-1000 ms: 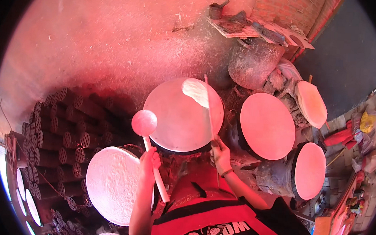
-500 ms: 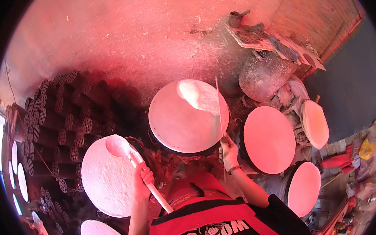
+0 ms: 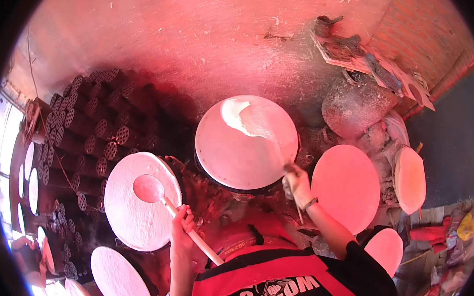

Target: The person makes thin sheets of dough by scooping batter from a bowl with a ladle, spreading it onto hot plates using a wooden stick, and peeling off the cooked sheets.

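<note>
My left hand (image 3: pixel 182 223) is closed around the long pale handle of a ladle (image 3: pixel 149 189). The ladle's round bowl lies over or in the white batter-like mass of a wide basin (image 3: pixel 126 225); I cannot tell how deep. My right hand (image 3: pixel 298 187) grips a thin stick (image 3: pixel 300 216), its far part smeared by motion over the right side of a round griddle (image 3: pixel 220 160). On the griddle's far half, a bright white crescent of batter (image 3: pixel 233 117) curves round a duller, smeared patch.
Honeycomb coal briquettes (image 3: pixel 81 122) are stacked at the left. Pale round discs (image 3: pixel 345 190) stand right of the griddle, another (image 3: pixel 120 279) at lower left. A dusty pot (image 3: pixel 353 106) sits beneath a cluttered plank (image 3: pixel 361 63) by the wall. Bags (image 3: pixel 465 230) lie far right.
The batter has gone from a broad blob to a crescent with a smear beside it. The stick has swung from upright into a blur. The ladle's bowl has shifted nearer the basin's middle.
</note>
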`<action>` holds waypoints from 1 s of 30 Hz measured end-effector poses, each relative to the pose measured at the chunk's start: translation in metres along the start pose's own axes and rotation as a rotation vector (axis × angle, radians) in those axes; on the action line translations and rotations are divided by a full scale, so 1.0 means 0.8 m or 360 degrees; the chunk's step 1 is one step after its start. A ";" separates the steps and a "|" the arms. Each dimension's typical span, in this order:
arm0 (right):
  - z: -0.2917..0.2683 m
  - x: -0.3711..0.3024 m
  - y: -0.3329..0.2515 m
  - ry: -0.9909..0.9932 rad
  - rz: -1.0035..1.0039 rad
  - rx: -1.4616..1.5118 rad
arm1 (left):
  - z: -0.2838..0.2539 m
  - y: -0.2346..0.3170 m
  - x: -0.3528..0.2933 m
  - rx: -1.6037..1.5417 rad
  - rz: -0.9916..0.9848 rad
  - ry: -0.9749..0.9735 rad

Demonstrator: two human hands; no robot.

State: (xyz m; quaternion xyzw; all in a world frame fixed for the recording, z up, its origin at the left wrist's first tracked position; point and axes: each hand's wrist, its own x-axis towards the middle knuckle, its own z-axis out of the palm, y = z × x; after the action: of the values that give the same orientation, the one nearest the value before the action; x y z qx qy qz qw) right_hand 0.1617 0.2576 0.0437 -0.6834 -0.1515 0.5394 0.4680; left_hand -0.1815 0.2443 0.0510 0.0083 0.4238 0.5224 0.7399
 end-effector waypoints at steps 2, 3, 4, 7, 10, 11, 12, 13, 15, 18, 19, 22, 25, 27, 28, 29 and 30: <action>-0.009 0.028 -0.005 0.0035 -0.0089 0.0036 | 0.000 -0.009 -0.011 0.0029 0.0057 0.0050; -0.009 0.043 -0.003 -0.0003 -0.0128 -0.0027 | -0.004 -0.015 -0.014 0.0064 0.0100 0.0092; -0.005 0.056 -0.003 -0.0130 -0.0118 -0.0145 | 0.001 -0.019 -0.016 0.0102 0.0137 0.0126; 0.010 0.062 0.001 -0.0475 -0.0324 -0.0252 | 0.039 -0.029 -0.047 0.0093 0.0085 0.0146; -0.001 0.037 -0.022 -0.0818 -0.0084 -0.0404 | 0.031 -0.040 -0.052 0.0054 0.0080 0.0093; -0.016 0.031 -0.031 -0.0846 -0.0078 -0.0407 | 0.024 -0.045 -0.052 0.0049 0.0102 0.0113; -0.036 0.027 -0.042 -0.0946 -0.0007 -0.0390 | 0.019 -0.051 -0.052 0.0078 0.0129 0.0188; -0.055 0.029 -0.048 -0.1046 0.0065 -0.0371 | 0.018 -0.054 -0.053 0.0110 0.0156 0.0265; -0.081 0.065 -0.050 -0.0757 0.0036 -0.0530 | 0.029 -0.062 -0.059 0.0116 0.0227 0.0367; -0.056 0.095 -0.068 -0.0477 -0.0053 -0.0319 | 0.019 -0.071 -0.060 0.0150 0.0296 0.0441; -0.049 0.109 -0.066 -0.0453 -0.0114 -0.0412 | 0.014 -0.076 -0.057 0.0177 0.0292 0.0405; -0.031 0.131 -0.039 -0.0954 -0.0115 -0.0447 | 0.002 -0.083 -0.053 0.0041 0.0171 0.0373; -0.052 0.100 -0.053 -0.1214 -0.0034 -0.0645 | -0.008 -0.092 -0.056 0.0044 0.0288 0.0536; -0.078 0.079 -0.085 -0.1378 0.0176 -0.0654 | -0.005 -0.094 -0.066 0.0013 0.0350 0.0539; -0.088 0.091 -0.092 -0.1309 0.0165 -0.0708 | 0.006 -0.092 -0.070 0.0109 0.0320 0.0615; -0.098 0.107 -0.099 -0.1241 0.0157 -0.0763 | 0.015 -0.092 -0.074 0.0204 0.0291 0.0692; -0.105 0.149 -0.079 -0.1139 0.0005 -0.0722 | 0.024 -0.092 -0.074 0.0227 0.0292 0.0688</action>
State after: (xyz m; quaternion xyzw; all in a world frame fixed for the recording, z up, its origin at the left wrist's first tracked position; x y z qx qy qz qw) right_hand 0.2990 0.3351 0.0215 -0.5388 -0.4184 0.6964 0.2228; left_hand -0.1184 0.1726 0.0664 -0.0130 0.6055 0.5458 0.5791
